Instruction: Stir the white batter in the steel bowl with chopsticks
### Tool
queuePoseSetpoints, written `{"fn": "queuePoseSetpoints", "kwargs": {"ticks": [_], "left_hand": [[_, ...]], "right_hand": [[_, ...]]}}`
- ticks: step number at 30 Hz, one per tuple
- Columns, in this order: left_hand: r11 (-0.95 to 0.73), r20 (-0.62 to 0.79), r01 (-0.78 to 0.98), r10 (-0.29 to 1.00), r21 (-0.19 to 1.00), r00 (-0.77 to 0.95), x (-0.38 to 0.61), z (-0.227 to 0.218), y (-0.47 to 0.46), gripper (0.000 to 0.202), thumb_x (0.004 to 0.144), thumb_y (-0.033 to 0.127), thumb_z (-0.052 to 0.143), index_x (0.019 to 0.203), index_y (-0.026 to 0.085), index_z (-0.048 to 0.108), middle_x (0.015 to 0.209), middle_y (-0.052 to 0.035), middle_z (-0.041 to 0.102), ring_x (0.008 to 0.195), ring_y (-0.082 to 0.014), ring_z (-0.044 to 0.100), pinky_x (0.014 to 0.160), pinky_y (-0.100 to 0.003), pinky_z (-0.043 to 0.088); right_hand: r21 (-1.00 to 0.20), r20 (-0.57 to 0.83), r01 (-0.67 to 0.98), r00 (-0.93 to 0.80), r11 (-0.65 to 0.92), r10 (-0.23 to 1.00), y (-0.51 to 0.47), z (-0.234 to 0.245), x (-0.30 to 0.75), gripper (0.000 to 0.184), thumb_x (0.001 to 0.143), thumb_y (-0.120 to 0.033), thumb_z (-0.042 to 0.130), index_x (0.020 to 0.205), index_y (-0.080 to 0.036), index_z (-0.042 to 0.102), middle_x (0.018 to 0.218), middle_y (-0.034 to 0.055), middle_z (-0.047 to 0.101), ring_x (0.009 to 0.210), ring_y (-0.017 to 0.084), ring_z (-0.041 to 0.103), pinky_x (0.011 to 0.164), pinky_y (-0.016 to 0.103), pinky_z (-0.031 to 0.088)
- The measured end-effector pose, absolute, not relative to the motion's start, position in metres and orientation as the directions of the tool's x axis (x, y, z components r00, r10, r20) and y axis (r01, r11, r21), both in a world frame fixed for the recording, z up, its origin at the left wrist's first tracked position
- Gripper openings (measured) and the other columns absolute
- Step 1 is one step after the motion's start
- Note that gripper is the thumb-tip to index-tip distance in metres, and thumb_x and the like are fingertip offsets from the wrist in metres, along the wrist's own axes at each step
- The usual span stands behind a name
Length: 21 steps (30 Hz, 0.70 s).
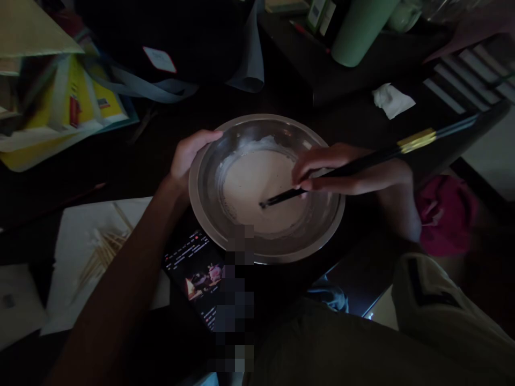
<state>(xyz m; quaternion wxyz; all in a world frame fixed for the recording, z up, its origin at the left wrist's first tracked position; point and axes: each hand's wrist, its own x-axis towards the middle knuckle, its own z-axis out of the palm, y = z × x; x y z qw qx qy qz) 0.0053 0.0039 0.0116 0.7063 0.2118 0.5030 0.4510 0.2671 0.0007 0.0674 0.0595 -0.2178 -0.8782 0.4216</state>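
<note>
A metal mixing bowl (265, 257) stands at the centre, holding a pale, creamy liquid (253, 182) that coats part of its inner wall. My left hand (193, 153) grips the bowl's left rim, thumb along the top edge and the other fingers hidden beneath. Over the right side of the bowl, my right hand (333, 169) is closed around black chopsticks (370, 160) with a gold band. Their lower tips meet the surface of the liquid near the middle, and their other ends point up to the right.
A lit phone (197, 273) lies below the bowl, partly covered by a blurred patch. Cotton swabs (104, 249) rest on white paper (72, 225) at left. Yellow packets (76, 102), a dark bag (169, 32), a green bottle (358, 32), crumpled tissue (392, 101) and books (462, 80) stand around.
</note>
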Motion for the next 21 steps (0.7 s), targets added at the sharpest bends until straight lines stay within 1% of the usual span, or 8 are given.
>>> {"fn": "queuePoseSetpoints", "kwargs": {"ticks": [3, 7, 10, 12, 14, 17, 19, 21], "left_hand": [[0.503, -0.518, -0.436, 0.85, 0.746, 0.095, 0.004, 0.01, 0.005, 0.031, 0.095, 0.022, 0.039, 0.099, 0.01, 0.067, 0.048, 0.0007, 0.059, 0.05, -0.0154, 0.064, 0.047, -0.022, 0.049], [0.514, -0.524, -0.424, 0.845, 0.746, 0.103, 0.004, 0.012, 0.004, 0.03, 0.096, 0.022, 0.04, 0.101, 0.009, 0.067, 0.048, 0.0016, 0.059, 0.042, -0.0128, 0.058, 0.044, -0.021, 0.046], [0.512, -0.529, -0.414, 0.844, 0.752, 0.083, 0.005, 0.012, 0.004, 0.032, 0.096, 0.023, 0.04, 0.107, 0.008, 0.066, 0.054, 0.0007, 0.064, 0.047, -0.0144, 0.061, 0.049, -0.024, 0.05], [0.522, -0.543, -0.4, 0.837, 0.754, 0.069, 0.005, 0.011, 0.004, 0.033, 0.095, 0.024, 0.04, 0.109, 0.008, 0.066, 0.058, -0.001, 0.066, 0.055, -0.0174, 0.066, 0.054, -0.026, 0.052], [0.516, -0.537, -0.391, 0.841, 0.762, 0.063, 0.004, 0.01, 0.005, 0.033, 0.094, 0.025, 0.041, 0.108, 0.009, 0.066, 0.06, -0.0026, 0.067, 0.065, -0.0204, 0.07, 0.061, -0.029, 0.055], [0.494, -0.502, -0.386, 0.861, 0.779, 0.088, 0.004, 0.011, 0.005, 0.034, 0.094, 0.024, 0.041, 0.109, 0.009, 0.067, 0.063, -0.0038, 0.07, 0.072, -0.0218, 0.071, 0.066, -0.03, 0.056], [0.513, -0.52, -0.375, 0.849, 0.772, 0.091, 0.004, 0.013, 0.004, 0.036, 0.095, 0.024, 0.04, 0.109, 0.008, 0.068, 0.064, -0.005, 0.071, 0.07, -0.0219, 0.071, 0.06, -0.028, 0.055], [0.542, -0.557, -0.367, 0.827, 0.756, 0.073, 0.005, 0.016, 0.003, 0.037, 0.096, 0.024, 0.039, 0.107, 0.006, 0.069, 0.062, -0.0062, 0.07, 0.068, -0.0217, 0.071, 0.055, -0.026, 0.052]], "right_hand": [[-0.729, -0.05, 0.385, -0.855, 0.566, 0.517, -0.001, 0.065, 0.262, 0.02, 0.096, -0.034, 0.054, 0.099, -0.017, 0.065, 0.096, 0.0047, 0.069, 0.088, 0.014, 0.063, 0.076, 0.027, 0.047], [-0.675, -0.029, 0.481, -0.774, 0.558, 0.632, 0.005, 0.073, 0.282, 0.019, 0.096, -0.033, 0.054, 0.096, -0.018, 0.065, 0.092, 0.0052, 0.067, 0.085, 0.015, 0.061, 0.071, 0.027, 0.045], [-0.732, -0.064, 0.404, -0.843, 0.549, 0.535, 0.008, 0.074, 0.287, 0.02, 0.096, -0.033, 0.055, 0.096, -0.016, 0.065, 0.09, 0.0056, 0.068, 0.082, 0.014, 0.062, 0.07, 0.026, 0.046], [-0.761, -0.062, 0.313, -0.907, 0.569, 0.416, 0.006, 0.071, 0.28, 0.02, 0.096, -0.033, 0.056, 0.098, -0.015, 0.065, 0.094, 0.0062, 0.069, 0.086, 0.014, 0.063, 0.074, 0.026, 0.048], [-0.746, -0.038, 0.271, -0.929, 0.608, 0.367, 0.002, 0.067, 0.269, 0.02, 0.097, -0.034, 0.055, 0.1, -0.016, 0.064, 0.099, 0.0066, 0.069, 0.093, 0.015, 0.063, 0.079, 0.027, 0.048], [-0.675, -0.029, 0.372, -0.877, 0.637, 0.48, -0.001, 0.066, 0.264, 0.023, 0.098, -0.036, 0.052, 0.101, -0.017, 0.064, 0.102, 0.0067, 0.067, 0.097, 0.017, 0.062, 0.083, 0.03, 0.046], [-0.642, -0.039, 0.466, -0.813, 0.609, 0.581, 0.002, 0.07, 0.271, 0.023, 0.097, -0.038, 0.053, 0.102, -0.018, 0.064, 0.099, 0.0056, 0.067, 0.092, 0.017, 0.062, 0.079, 0.03, 0.046], [-0.653, -0.059, 0.49, -0.792, 0.577, 0.607, 0.006, 0.074, 0.28, 0.021, 0.096, -0.037, 0.054, 0.1, -0.019, 0.064, 0.094, 0.0041, 0.067, 0.085, 0.016, 0.062, 0.073, 0.029, 0.046]]}}
